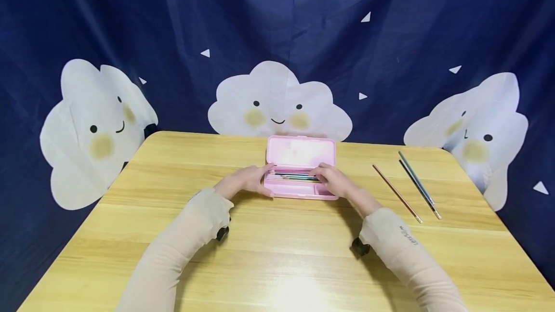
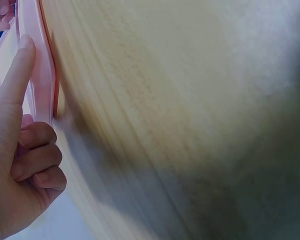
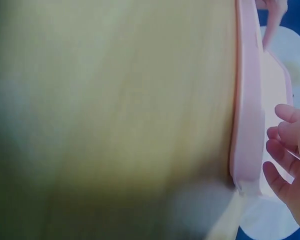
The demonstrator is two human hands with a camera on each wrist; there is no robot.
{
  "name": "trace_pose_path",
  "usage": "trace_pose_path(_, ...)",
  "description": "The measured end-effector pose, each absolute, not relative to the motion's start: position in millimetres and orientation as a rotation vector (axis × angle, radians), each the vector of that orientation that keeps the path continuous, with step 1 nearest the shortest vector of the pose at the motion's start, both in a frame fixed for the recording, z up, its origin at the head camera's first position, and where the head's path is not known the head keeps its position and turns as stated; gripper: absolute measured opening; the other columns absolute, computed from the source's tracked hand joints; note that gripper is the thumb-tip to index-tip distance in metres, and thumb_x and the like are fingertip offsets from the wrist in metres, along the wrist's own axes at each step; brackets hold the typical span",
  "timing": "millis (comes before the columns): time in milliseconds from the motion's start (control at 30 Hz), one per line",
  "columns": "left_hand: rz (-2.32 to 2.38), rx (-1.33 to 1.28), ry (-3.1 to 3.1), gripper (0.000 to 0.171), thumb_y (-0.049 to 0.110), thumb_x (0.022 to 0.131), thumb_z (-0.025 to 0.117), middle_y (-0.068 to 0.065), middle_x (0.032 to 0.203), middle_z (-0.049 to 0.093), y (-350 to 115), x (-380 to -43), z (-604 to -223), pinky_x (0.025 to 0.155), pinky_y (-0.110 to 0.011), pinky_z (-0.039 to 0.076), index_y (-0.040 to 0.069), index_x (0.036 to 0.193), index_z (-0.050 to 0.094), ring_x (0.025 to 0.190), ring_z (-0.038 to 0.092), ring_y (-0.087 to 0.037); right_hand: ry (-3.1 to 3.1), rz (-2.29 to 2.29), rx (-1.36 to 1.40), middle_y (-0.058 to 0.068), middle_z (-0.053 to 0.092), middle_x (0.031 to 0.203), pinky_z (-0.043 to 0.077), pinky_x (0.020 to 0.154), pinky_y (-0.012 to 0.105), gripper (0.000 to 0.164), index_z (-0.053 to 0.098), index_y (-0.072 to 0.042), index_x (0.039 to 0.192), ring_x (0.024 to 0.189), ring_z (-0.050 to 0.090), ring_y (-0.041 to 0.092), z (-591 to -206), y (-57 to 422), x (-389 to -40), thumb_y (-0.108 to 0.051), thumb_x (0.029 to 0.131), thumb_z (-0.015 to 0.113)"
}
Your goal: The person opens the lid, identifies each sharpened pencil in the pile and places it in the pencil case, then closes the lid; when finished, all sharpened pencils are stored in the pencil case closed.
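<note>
A pink pencil case (image 1: 290,189) lies open near the table's far edge, its lid (image 1: 299,150) tipped back. Several pencils (image 1: 297,177) lie lengthwise in its long back compartment. My left hand (image 1: 249,179) holds the case's left end; in the left wrist view its thumb (image 2: 22,60) lies along the front wall, other fingers curled at the corner. My right hand (image 1: 334,182) hovers over the right end, fingertips by the pencil ends. In the right wrist view, its loosely bent fingers (image 3: 285,155) stand apart with nothing visible between them.
To the right on the wooden table (image 1: 277,254) lie a reddish pencil (image 1: 396,193), a teal pencil (image 1: 416,177) and a dark pencil (image 1: 419,189), slanting. Behind the table hangs a dark blue curtain (image 1: 182,23) with white clouds.
</note>
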State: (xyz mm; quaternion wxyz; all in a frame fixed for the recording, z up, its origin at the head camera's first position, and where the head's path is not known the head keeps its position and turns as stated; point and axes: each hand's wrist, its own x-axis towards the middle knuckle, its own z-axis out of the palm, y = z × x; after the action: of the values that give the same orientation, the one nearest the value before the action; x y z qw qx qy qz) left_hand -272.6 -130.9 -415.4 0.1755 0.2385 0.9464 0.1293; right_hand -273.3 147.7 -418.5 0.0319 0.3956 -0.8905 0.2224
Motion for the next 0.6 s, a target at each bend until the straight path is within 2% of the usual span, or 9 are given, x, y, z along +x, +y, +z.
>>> trace_pose_path(133, 0.374, 0.673, 2.683, 0.103, 0.055, 0.069, 0.071, -0.026, 0.127, 0.049, -131, -271, -414, 0.095, -0.040, 0.040, 0.014, 0.147, 0.018, 0.112, 0.051, -0.030, -2.722, 0.702, 1.146, 0.006, 0.056, 0.081, 0.046, 0.075, 0.037, 0.022, 0.065, 0.001, 0.098, 0.076, 0.052, 0.019, -415, 160, -277, 0.011, 0.082, 0.052)
trace_pose_path(300, 0.334, 0.645, 2.715, 0.103, 0.059, 0.068, 0.069, -0.023, 0.125, 0.052, -131, -269, -414, 0.092, -0.040, 0.042, 0.016, 0.147, 0.018, 0.110, 0.053, -0.029, -2.734, 0.739, 1.040, 0.014, 0.060, 0.091, 0.045, 0.081, 0.044, 0.022, 0.064, 0.003, 0.099, 0.086, 0.056, 0.028, -414, 177, -282, 0.011, 0.082, 0.053)
trace_pose_path(400, 0.333, 0.629, 2.742, 0.101, 0.061, 0.068, 0.068, -0.021, 0.124, 0.053, -131, -266, -415, 0.088, -0.041, 0.044, 0.017, 0.146, 0.021, 0.107, 0.055, -0.029, -2.761, 0.792, 0.938, 0.018, 0.061, 0.097, 0.045, 0.080, 0.044, 0.020, 0.063, 0.005, 0.101, 0.087, 0.056, 0.030, -416, 186, -286, 0.008, 0.084, 0.054)
trace_pose_path(600, 0.308, 0.574, 2.824, 0.099, 0.063, 0.066, 0.068, -0.019, 0.121, 0.056, -129, -260, -414, 0.078, -0.042, 0.047, 0.015, 0.144, 0.029, 0.102, 0.057, -0.029, -2.835, 0.912, 0.765, 0.016, 0.057, 0.086, 0.043, 0.070, 0.037, 0.030, 0.055, 0.011, 0.115, 0.076, 0.051, 0.025, -420, 199, -296, -0.001, 0.087, 0.055)
